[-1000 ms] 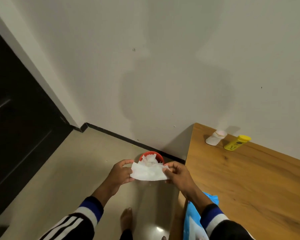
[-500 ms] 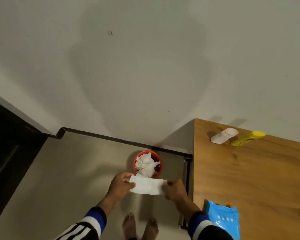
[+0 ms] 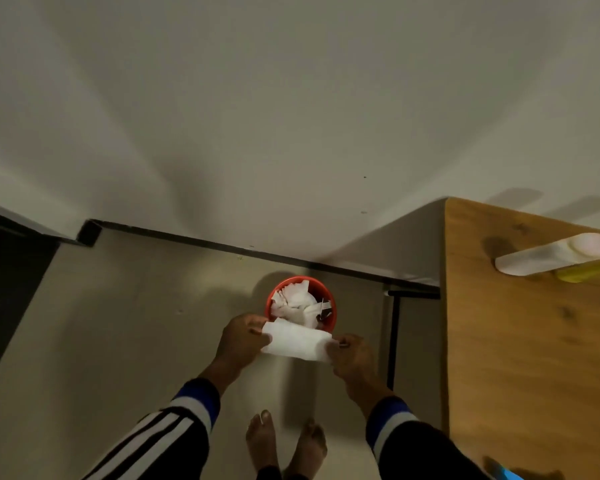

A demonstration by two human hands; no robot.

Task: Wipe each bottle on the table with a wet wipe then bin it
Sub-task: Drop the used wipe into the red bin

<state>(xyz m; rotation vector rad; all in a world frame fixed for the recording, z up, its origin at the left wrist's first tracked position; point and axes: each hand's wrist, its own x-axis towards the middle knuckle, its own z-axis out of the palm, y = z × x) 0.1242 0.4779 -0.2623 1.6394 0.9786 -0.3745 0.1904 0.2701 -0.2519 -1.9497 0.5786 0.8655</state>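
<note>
Pale, matte floor and a plain light wall are seen, divided by a dark skirting strip; a dark panel occupies the left edge. No brand, label or legible writing can be made out on any item.

One short edge of a white wet wipe is pinched between thumb and curled fingers of the left hand; the opposite edge is pinched likewise by the right hand. The wipe is held stretched flat between both hands, above the near rim of a red bin. Crumpled white wipes are seen filling the bin, which stands on the floor just beside the skirting. Dark sleeves with blue and white cuffs are worn, and two bare feet are planted on the floor below the hands.

Open floor is noted left of the bin. To its right, a black table leg stands near, with the wooden table edge beyond it. On the table's far corner, a white bottle is seen lying on its side, touching a yellow bottle behind it, cut by the frame. A blue object is partly visible at the table's near edge.
</note>
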